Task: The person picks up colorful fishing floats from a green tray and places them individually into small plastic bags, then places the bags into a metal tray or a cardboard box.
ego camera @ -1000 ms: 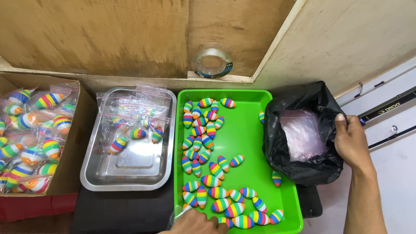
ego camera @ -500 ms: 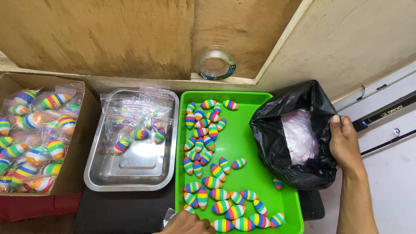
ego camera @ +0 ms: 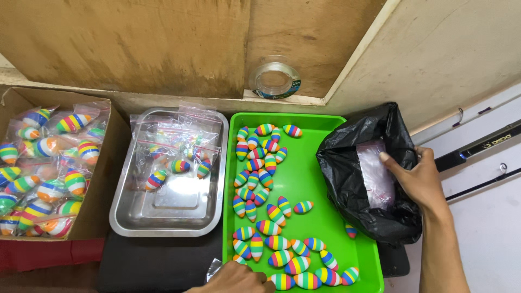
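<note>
Plastic, black and crinkled: the bin bag point(ego camera: 347, 179) sits at the right end of the green tray point(ego camera: 312, 184), its mouth open toward us, and inside we see a wad of clear zip bags point(ego camera: 374, 173). Our right hand point(ego camera: 418, 182) is at the bag's rim, fingers point(ego camera: 392, 164) stretched flat and slightly apart into the opening, touching the clear bags, clamped on nothing that we can see. Down at the bottom edge our left hand point(ego camera: 236, 279) shows only its back; it rests at the near edge of the tray beside a scrap of clear film point(ego camera: 213, 268), and we cannot tell whether its fingers are curled or spread. Across the tray lie dozens of rainbow-striped oval floats point(ego camera: 266, 209), thick along the left side and the near end, with one float point(ego camera: 351, 231) tucked just beside the bag's base. Left of the tray stands a steel pan point(ego camera: 168, 214) holding a few clear packets point(ego camera: 179, 144) with striped floats inside. Further left a cardboard box point(ego camera: 106, 179) is crowded with more bagged floats point(ego camera: 46, 168). Behind it all, a roll of clear tape point(ego camera: 274, 80) leans on the ledge against the plywood board point(ego camera: 125, 43). Off to the right lies a black rod point(ego camera: 477, 146) on a pale surface.
</note>
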